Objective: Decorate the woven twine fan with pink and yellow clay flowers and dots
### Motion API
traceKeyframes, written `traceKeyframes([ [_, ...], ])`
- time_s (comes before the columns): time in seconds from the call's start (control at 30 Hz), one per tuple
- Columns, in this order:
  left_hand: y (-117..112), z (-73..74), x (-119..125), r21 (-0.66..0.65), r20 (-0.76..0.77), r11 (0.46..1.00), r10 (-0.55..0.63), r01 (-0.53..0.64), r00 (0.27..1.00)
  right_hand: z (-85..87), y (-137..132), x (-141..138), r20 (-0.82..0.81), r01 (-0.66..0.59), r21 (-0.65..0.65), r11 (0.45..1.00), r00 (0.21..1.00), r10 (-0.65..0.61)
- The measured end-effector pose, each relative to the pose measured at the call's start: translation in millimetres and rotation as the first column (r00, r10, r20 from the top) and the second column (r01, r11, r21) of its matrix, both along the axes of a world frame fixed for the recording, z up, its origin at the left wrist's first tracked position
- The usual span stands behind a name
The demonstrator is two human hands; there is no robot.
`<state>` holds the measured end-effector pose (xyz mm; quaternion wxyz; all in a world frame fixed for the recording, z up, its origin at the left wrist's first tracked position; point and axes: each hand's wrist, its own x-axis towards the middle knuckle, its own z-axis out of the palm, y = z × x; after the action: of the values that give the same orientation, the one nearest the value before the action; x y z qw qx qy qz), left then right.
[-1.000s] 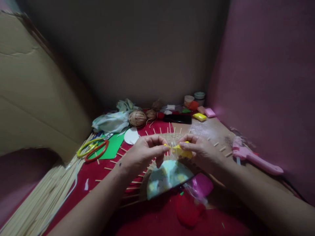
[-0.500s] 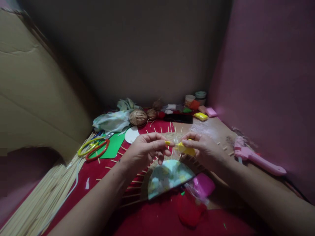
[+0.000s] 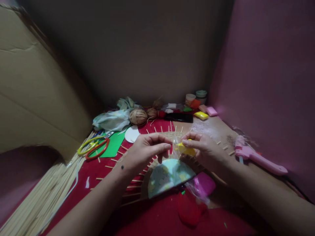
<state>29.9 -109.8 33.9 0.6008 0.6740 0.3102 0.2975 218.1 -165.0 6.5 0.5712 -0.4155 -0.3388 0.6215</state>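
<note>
My right hand [image 3: 205,149] is closed on a lump of yellow clay [image 3: 186,149] inside a clear plastic wrapper. Close to its left, my left hand [image 3: 145,150] pinches thumb and fingertips together at the wrapper's edge; the small thing in the pinch is too tiny to name. Both hands hover above a round woven disc with wooden sticks [image 3: 134,181] radiating from it. A half-round piece of pale floral fabric [image 3: 167,177] lies on the disc just below my hands. A pink clay pack [image 3: 203,184] and a red clay pack [image 3: 188,209] lie nearer to me.
Red cloth [image 3: 152,219] covers the table. At left lie yellow and orange scissors [image 3: 92,147], green paper [image 3: 114,146], a white disc [image 3: 131,134] and a bundle of thin sticks [image 3: 44,200]. Twine balls [image 3: 137,117], cups [image 3: 189,99], clay packs [image 3: 201,115] sit at the back. A pink glue gun [image 3: 256,157] lies right.
A small yellow bit showed at my left fingertips half a second ago; it is now hidden in the pinch. Both hands stay close together over the disc.
</note>
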Motion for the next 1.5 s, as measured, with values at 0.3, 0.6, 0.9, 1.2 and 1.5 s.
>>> traceKeyframes([
  [0.3,-9.3,-1.8,3.5,0.596,-0.187,0.803,0.162,-0.02,0.969,0.9,-3.4,-4.6,0.082,0.034,0.021,0.999,0.996,-0.036],
  [0.6,-10.1,-3.8,3.9,0.675,-0.23,0.737,0.168,0.033,0.959,0.1,-4.3,-10.5,0.092,0.045,-0.017,0.999,0.995,-0.044],
  [0.9,-9.9,-10.8,4.0,0.761,-0.27,0.642,0.177,0.096,0.947,-2.9,-5.0,-11.7,0.118,0.0,-0.021,1.0,0.993,0.003],
  [1.2,12.3,11.2,-11.8,-0.22,0.243,0.975,0.026,0.029,0.97,2.5,0.7,-0.2,0.177,0.093,-0.015,0.996,0.98,-0.089],
  [1.5,14.5,-2.7,-5.9,-0.339,0.244,0.928,-0.069,0.151,0.967,-0.9,4.4,3.0,0.244,0.108,0.004,0.994,0.964,-0.105],
])
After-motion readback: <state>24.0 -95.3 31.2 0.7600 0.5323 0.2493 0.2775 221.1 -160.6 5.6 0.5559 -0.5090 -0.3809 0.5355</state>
